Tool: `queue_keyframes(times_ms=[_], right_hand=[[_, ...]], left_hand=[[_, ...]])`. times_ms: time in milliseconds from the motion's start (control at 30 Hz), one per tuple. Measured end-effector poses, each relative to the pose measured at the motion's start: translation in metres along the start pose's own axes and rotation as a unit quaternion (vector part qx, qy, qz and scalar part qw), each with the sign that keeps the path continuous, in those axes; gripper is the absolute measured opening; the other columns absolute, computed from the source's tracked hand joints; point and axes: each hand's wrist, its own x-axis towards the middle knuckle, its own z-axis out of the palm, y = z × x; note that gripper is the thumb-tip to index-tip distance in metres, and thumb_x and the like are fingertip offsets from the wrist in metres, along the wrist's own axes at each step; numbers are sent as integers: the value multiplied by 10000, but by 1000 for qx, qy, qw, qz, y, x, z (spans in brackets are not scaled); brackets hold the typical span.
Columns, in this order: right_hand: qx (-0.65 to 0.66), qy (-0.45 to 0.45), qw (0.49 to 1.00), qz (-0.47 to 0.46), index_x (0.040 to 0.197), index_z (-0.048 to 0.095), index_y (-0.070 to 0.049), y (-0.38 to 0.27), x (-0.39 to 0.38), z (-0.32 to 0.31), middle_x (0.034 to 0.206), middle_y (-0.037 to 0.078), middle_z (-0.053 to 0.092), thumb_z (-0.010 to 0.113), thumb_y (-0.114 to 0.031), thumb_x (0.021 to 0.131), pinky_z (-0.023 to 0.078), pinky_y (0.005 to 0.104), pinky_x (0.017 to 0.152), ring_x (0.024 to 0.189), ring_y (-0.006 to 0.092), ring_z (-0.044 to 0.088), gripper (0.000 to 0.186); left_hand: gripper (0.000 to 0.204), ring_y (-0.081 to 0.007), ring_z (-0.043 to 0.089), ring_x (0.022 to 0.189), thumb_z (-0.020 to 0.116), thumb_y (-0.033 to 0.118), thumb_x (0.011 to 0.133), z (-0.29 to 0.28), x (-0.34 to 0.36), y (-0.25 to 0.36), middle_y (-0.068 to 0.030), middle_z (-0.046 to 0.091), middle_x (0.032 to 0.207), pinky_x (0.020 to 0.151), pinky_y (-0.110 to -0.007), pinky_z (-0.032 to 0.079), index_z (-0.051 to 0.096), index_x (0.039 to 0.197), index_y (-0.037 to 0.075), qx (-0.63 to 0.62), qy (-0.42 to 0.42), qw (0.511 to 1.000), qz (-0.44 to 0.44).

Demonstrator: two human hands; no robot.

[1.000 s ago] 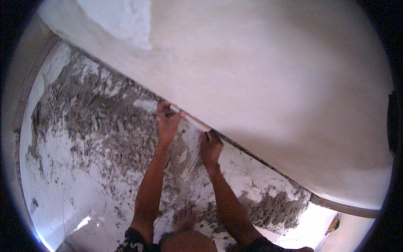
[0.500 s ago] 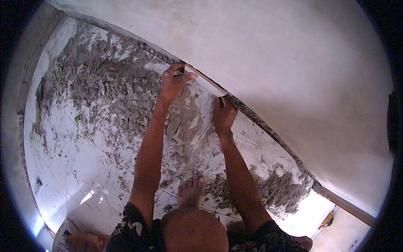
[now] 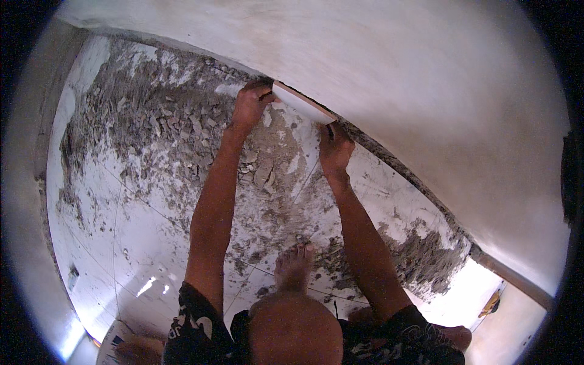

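A narrow white strip (image 3: 301, 101) with a reddish-brown upper edge, apparently tile, sits along the foot of the plastered wall (image 3: 395, 67), over a rough dark gap (image 3: 395, 170). My left hand (image 3: 250, 104) grips the strip's upper-left end, fingers bent round it. My right hand (image 3: 334, 151) has curled fingers on the lower-right end, with the fingertips partly hidden. Below and around both hands, grey mortar rubble (image 3: 176, 115) covers part of the white tiled floor (image 3: 140, 237).
My bare foot (image 3: 294, 266) and knee (image 3: 295, 334) are between my forearms. A whitish object, perhaps a sack (image 3: 109, 344), lies at lower left. A small yellow-and-black item (image 3: 490, 304) is at the far right, beside a brown strip (image 3: 511, 278) along the wall.
The view has shifted, so my hands, the strip and the wall's foot appear higher and farther right, with more of my knee showing. Both hands stay on the strip.
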Motion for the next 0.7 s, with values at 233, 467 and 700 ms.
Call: queue_keyframes(times_ms=[233, 467, 700], right_hand=[[-29, -2, 1000, 3, 998, 649, 1, -2, 0, 2, 912, 207, 665, 630, -82, 819, 507, 423, 765, 833, 374, 643, 199], [-9, 1, 1000, 19, 1055, 640, 4, 12, -4, 13, 985, 224, 658, 618, -93, 820, 519, 429, 780, 865, 390, 639, 255], [-14, -11, 999, 38, 1063, 633, -16, 8, -4, 10, 1003, 193, 653, 612, -127, 827, 503, 460, 797, 910, 381, 624, 262]], left_hand=[[145, -334, 642, 818, 656, 230, 828, 2, 0, -14, -131, 692, 888, 789, -411, 493, 740, 884, 126, -22, -20, 1000, 10], [143, -304, 629, 896, 705, 93, 721, 9, 1, -13, -116, 689, 912, 806, -396, 503, 712, 860, 57, -19, -5, 1000, 11], [140, -307, 632, 907, 711, 105, 723, 11, 2, -14, -125, 691, 939, 822, -401, 496, 723, 855, 64, -10, -6, 1000, 13]])
